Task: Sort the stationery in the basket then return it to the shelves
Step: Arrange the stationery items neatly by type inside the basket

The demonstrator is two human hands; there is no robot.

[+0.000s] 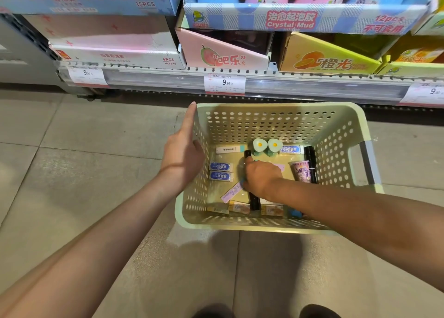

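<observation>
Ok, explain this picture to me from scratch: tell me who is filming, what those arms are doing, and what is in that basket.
There is no machine here. A person wears a camera on the head, so you look down along their own two arms at a shop floor. A pale green basket stands on the tiles in front of a low shelf with price tags and boxes of toy slime.

The left hand lies flat, fingers straight, against the basket's outer left wall. The right hand reaches inside and curls round a black pen.

In the basket lie blue erasers, two small egg-shaped toys, a purple cup, another black pen and some small boxes.
</observation>
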